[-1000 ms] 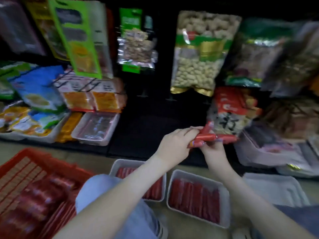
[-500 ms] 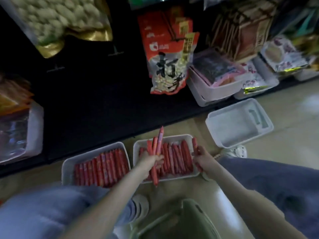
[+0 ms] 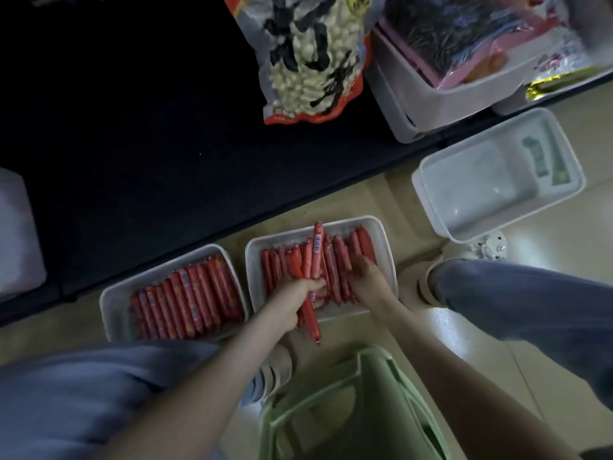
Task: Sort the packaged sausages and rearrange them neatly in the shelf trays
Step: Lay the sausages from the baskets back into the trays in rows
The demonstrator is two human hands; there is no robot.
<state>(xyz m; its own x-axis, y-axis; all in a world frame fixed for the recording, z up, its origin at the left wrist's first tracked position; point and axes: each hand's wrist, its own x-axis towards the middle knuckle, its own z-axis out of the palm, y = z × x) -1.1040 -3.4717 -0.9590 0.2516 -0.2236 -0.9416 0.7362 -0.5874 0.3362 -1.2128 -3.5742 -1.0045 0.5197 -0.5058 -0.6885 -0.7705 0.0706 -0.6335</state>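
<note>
Two white trays stand side by side on the floor. The left tray point(image 3: 109, 300) holds a neat row of red packaged sausages point(image 3: 189, 300). More red sausages point(image 3: 338, 257) lie in the right tray point(image 3: 384, 234). My left hand point(image 3: 292, 303) grips a small bundle of sausages point(image 3: 316, 250) above the near half of the right tray, one stick poking out far past the others. My right hand point(image 3: 365, 273) rests palm down on the sausages at the right side of that tray.
An empty white tray point(image 3: 431, 200) sits on the floor to the right, by my right shoe. A green plastic stool point(image 3: 331, 410) is under me. The black bottom shelf point(image 3: 132, 161) carries a red snack bag point(image 3: 311, 61) and a white bin point(image 3: 398, 94) of packets.
My view has tilted down from the shelf to the floor trays. Both hands came down with the sausages; the left keeps its bundle, and the right has settled onto the right tray's row.
</note>
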